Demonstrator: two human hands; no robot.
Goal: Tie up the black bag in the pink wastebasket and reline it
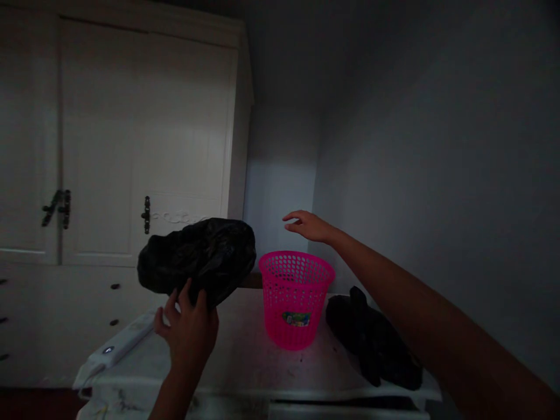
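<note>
Dim light; backdrop filled on the left by a white wardrobe, doors closed. In front, a white table, its near edge marked by stains. Above its left part a black plastic bundle is held up, long axis crosswise, right end slightly raised and pointed toward a pink basket. The basket is stood upright on the table, mouth up; its rim is seen just right of the bundle. Beyond it, a second black bundle is laid on the table, partly covered by the right forearm; contact with the basket cannot be told. At the table's left edge, what is taken for a power strip. Left hand: nearer to the held bundle, which lies up and forward of it; fingers spread, tips closed on its lower side, thumb hidden. Right hand: seen above the basket's rim, fingers bent and parted, nothing held. Smallest noted: a coloured label on the basket's wall.
</note>
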